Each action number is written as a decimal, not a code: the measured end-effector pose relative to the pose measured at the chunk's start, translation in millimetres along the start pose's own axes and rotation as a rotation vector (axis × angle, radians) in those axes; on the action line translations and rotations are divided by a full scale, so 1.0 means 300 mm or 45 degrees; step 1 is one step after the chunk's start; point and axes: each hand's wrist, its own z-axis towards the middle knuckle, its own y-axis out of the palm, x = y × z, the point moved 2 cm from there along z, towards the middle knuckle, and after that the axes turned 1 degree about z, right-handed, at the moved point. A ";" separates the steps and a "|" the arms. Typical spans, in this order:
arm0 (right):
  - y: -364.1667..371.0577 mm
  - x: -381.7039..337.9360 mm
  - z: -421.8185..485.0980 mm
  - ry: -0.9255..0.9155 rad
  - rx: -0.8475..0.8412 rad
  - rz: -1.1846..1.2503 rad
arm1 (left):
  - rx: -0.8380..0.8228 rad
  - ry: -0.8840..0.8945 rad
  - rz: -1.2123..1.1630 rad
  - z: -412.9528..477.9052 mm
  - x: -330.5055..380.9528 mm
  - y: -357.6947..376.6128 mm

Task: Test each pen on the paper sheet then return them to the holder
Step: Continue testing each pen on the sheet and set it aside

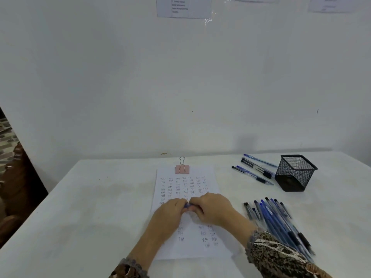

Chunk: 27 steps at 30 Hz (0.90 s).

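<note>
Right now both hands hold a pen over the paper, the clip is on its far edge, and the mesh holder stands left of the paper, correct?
Not quite. The head view shows the mesh holder standing right of the paper, not left. The rest holds: the left hand and right hand hold a pen over the paper, and the clip is on its far edge.

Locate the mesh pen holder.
Head view: the mesh pen holder stands far right on the table, just right of a few loose pens, beyond the larger pen pile.
</note>
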 end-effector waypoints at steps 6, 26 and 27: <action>-0.013 0.005 -0.001 0.099 -0.148 -0.061 | 0.156 0.098 0.067 -0.014 -0.017 -0.011; 0.056 -0.028 -0.013 0.840 1.007 2.172 | 0.184 -0.191 -0.646 -0.023 0.009 -0.041; 0.055 -0.023 -0.017 0.851 1.063 2.187 | 0.191 -0.207 -0.650 -0.023 0.007 -0.039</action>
